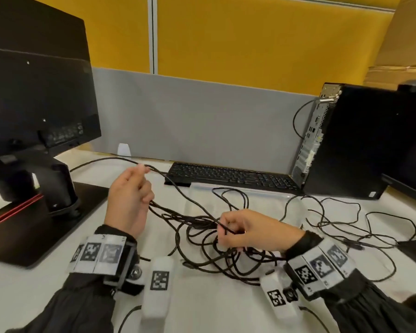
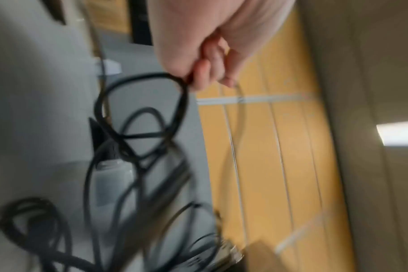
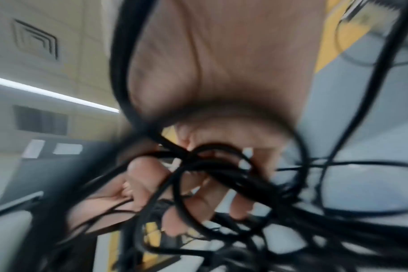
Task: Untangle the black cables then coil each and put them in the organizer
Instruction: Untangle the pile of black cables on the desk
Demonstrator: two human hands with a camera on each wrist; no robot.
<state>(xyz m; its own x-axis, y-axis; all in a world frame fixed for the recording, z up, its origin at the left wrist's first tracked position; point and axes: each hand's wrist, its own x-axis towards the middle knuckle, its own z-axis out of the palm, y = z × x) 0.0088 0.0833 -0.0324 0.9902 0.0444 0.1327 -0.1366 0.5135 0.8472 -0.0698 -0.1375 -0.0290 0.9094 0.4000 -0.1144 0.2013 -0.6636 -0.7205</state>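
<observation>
While the left hand [image 1: 130, 200] pinches a thin black cable strand [image 1: 178, 188] between thumb and fingertip, raised above the white desk top [image 1: 22, 284], the right hand [image 1: 250, 230] curls its fingers round several strands at the heart of the knotted heap of thin black cables [image 1: 214, 248], which lies on the desk between the two wrists and spills away in loose loops to the right. The left wrist view shows the same pinch: curled fingers [image 2: 202, 73] closed on a loop of the cable, though the picture is blurred. The right wrist view is blurred too, yet dark strands plainly cross the palm and run between the fingers [image 3: 149, 176]. The held strand runs from the left hand down into the heap, and also away toward the black monitor on its stand [image 1: 34, 104]. Behind the heap lie a flat black keyboard [image 1: 231, 176] and, just before it, a clear plastic thing that may be the organizer, though I cannot tell. A black computer tower [image 1: 358, 140] stands at the right. The step in hand seems to be the untangling; nothing is coiled yet. The next move likely calls for drawing the pinched strand out slowly while the right hand steadies the knot, watching that no loop tightens.
</observation>
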